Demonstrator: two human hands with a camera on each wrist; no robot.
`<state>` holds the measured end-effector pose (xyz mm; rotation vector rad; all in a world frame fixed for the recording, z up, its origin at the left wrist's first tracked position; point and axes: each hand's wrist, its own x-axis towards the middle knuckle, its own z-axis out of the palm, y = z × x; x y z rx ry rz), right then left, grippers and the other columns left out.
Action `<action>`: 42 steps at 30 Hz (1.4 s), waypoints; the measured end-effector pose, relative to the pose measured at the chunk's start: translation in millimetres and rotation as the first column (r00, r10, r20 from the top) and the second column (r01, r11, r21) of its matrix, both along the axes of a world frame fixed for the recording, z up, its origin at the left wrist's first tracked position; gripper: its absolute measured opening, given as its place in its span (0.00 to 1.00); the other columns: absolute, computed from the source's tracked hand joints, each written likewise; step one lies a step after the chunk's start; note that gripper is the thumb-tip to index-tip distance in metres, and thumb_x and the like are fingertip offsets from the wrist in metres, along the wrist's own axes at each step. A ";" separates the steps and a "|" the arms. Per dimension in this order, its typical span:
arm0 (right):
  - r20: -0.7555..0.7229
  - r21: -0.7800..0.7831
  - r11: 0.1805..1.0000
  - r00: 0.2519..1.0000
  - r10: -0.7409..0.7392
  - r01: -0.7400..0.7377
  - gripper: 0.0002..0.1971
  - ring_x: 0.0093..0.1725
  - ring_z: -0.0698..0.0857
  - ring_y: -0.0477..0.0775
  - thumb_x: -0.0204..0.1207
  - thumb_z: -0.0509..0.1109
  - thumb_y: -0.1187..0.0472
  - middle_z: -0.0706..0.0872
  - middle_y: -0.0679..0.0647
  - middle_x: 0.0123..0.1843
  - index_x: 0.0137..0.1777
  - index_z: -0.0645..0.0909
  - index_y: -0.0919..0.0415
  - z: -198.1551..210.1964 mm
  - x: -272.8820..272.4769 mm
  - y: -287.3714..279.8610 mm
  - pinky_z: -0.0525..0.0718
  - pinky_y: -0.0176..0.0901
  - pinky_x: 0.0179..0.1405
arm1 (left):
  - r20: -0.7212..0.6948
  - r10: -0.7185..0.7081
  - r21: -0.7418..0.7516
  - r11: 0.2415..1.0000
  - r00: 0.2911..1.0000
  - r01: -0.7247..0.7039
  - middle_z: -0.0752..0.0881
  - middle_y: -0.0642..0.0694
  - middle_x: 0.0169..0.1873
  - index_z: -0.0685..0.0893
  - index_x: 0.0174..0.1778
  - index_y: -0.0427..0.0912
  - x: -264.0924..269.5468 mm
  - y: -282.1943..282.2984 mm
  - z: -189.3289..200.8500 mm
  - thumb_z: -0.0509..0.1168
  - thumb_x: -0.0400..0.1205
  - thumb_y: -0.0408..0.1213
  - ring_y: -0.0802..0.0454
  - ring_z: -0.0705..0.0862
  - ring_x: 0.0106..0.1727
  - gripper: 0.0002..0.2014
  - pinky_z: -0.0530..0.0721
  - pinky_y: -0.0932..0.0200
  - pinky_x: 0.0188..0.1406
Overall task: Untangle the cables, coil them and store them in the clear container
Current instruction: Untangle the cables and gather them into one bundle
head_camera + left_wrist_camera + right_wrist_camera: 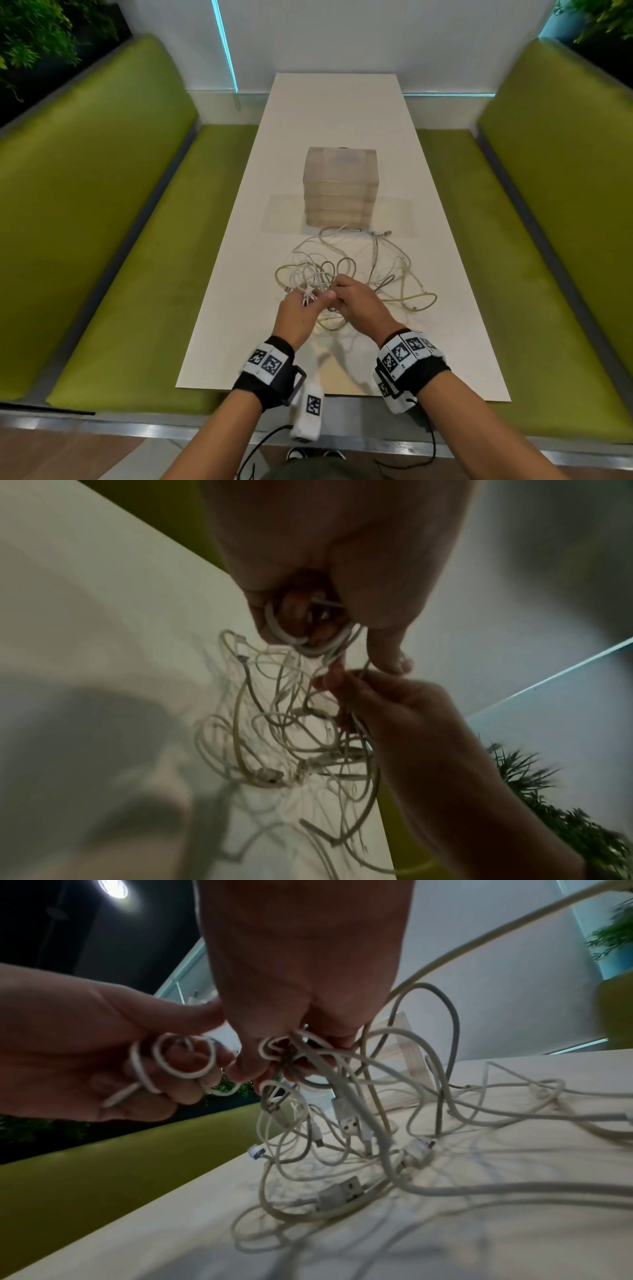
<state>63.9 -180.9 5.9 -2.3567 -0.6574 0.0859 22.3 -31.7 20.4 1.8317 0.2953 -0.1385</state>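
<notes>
A tangle of white and cream cables (363, 274) lies on the white table (342, 113), just in front of the clear container (339, 185), which looks like stacked clear boxes. Both hands are raised over the tangle's near edge, almost touching. My left hand (308, 298) grips a few small loops of a white cable (178, 1057) curled round its fingers (192, 1088). My right hand (337, 291) pinches a bunch of cable strands (291, 1053) that hang down to the pile (377, 1139). In the left wrist view the white loops (301, 638) sit under the palm, with the right hand (394, 702) beside them.
Green benches (120, 222) (548, 205) run along both sides of the table. Loose USB plugs (342, 1191) lie among the strands. A cream cable loop (418, 298) spreads right of my hands. A flat clear sheet or lid (281, 212) lies beside the container.
</notes>
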 end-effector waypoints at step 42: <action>-0.014 -0.073 0.995 0.997 -0.072 0.071 0.09 0.47 0.81 0.53 0.75 0.72 0.53 0.82 0.50 0.46 0.50 0.87 0.57 9.3 12.9 -6.1 0.77 0.46 0.44 | 0.163 0.343 -0.276 0.916 0.925 -0.291 0.86 0.53 0.35 0.85 0.42 0.42 -3.3 8.1 23.9 0.70 0.80 0.36 0.67 0.82 0.33 0.03 0.78 0.68 0.40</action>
